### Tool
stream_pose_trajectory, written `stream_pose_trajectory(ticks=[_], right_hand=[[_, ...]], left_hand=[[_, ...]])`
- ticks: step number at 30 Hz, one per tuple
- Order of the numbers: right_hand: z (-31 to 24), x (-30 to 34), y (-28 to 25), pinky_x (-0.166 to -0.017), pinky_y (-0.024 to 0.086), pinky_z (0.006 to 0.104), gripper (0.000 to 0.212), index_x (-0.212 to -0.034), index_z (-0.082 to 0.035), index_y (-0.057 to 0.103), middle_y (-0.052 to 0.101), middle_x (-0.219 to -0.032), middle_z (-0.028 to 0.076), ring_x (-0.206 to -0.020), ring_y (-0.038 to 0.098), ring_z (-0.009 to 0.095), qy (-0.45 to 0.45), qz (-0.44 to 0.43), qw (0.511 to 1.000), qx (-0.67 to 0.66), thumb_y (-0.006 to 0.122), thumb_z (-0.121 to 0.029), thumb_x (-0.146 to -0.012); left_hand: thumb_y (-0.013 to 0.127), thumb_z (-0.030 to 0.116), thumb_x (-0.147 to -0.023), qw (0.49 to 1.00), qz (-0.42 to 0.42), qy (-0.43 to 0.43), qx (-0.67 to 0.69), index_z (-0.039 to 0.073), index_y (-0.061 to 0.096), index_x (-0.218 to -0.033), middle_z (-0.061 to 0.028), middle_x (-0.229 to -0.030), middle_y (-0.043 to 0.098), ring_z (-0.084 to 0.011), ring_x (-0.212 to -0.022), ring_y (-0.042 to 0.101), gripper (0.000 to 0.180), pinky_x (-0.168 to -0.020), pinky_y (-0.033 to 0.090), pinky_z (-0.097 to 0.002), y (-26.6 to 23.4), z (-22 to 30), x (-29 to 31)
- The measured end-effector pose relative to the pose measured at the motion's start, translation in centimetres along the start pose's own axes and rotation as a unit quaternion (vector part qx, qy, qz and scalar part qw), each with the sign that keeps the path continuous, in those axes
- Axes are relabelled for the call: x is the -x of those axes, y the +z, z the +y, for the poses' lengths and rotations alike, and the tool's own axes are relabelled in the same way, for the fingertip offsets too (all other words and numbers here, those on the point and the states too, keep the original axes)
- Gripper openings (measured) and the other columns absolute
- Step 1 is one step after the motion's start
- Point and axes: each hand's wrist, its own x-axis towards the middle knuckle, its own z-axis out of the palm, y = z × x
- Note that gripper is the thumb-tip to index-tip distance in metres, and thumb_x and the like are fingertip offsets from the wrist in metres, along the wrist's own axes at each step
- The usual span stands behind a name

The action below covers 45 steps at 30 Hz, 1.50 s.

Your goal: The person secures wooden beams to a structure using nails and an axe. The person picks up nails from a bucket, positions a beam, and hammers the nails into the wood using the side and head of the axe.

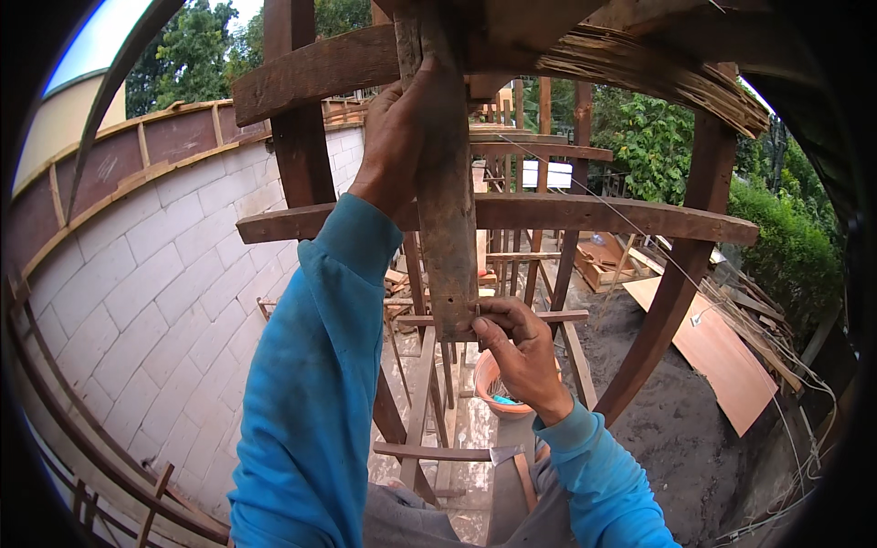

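Note:
A weathered wooden plank (449, 247) hangs upright in front of me, crossing a horizontal dark beam (603, 212). My left hand (395, 137) is raised and wrapped round the plank's upper part, the thumb lying along its face. At the plank's lower end, my right hand (523, 352) is closed in a pinch, thumb against forefinger, on a thin nail-like piece (478, 320) beside the plank's right edge. Below, close to my legs, a tool with a flat metal head (505, 453) and a wooden handle (525, 481) rests on a board.
Dark timber posts (681, 283) and crosspieces frame the space. An orange bucket (484, 382) with something blue inside sits below my right hand. A pale block wall (174, 274) runs along the left. On the right, a plywood sheet (708, 352) leans near loose boards and wires.

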Motion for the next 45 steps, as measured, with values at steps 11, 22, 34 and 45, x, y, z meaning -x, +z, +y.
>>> stream_pose_trajectory(ticks=[11,22,34,45], right_hand=[[-6.9,-11.4,1.5,-0.07,0.052,0.0248,0.022,-0.109,0.003,0.061,0.067,-0.091,0.006,-0.079,0.062,0.01,-0.12,0.018,0.992,-0.031,0.064,-0.013,-0.094],[-14.5,-22.5,4.2,-0.062,0.05,0.0273,0.017,-0.098,0.002,0.061,0.066,-0.078,0.007,-0.068,0.061,0.012,-0.368,-0.016,0.928,0.065,0.063,-0.014,-0.092],[-11.9,-25.2,4.1,-0.073,0.052,0.0304,0.018,-0.102,0.001,0.062,0.068,-0.087,0.009,-0.082,0.065,0.016,-0.412,0.027,0.909,0.052,0.063,-0.015,-0.094],[-11.3,-24.6,3.9,-0.076,0.051,0.0292,0.021,-0.103,0.002,0.063,0.068,-0.088,0.008,-0.085,0.065,0.015,-0.38,0.049,0.924,0.016,0.063,-0.017,-0.094]], left_hand=[[0.066,0.046,-0.091,0.997,-0.068,0.036,-0.008,0.003,0.063,-0.099,-0.001,-0.083,0.063,-0.0086,-0.072,0.059,0.044,-0.063,0.049,-0.0244,-2.0,-0.8,-1.3],[0.065,0.034,-0.093,0.994,-0.015,0.107,-0.024,0.002,0.063,-0.095,-0.002,-0.085,0.065,-0.0073,-0.074,0.06,0.033,-0.064,0.05,-0.023,-1.2,-2.7,-1.5],[0.064,0.031,-0.093,0.978,0.044,0.17,-0.113,-0.002,0.064,-0.099,-0.0059,-0.091,0.067,-0.0082,-0.078,0.061,0.034,-0.067,0.049,-0.0225,-1.6,-3.2,-2.2],[0.063,0.023,-0.095,0.907,0.213,0.343,-0.118,-0.002,0.065,-0.103,-0.0071,-0.09,0.068,-0.0101,-0.08,0.062,0.027,-0.072,0.049,-0.0249,1.0,-2.7,-0.5]])
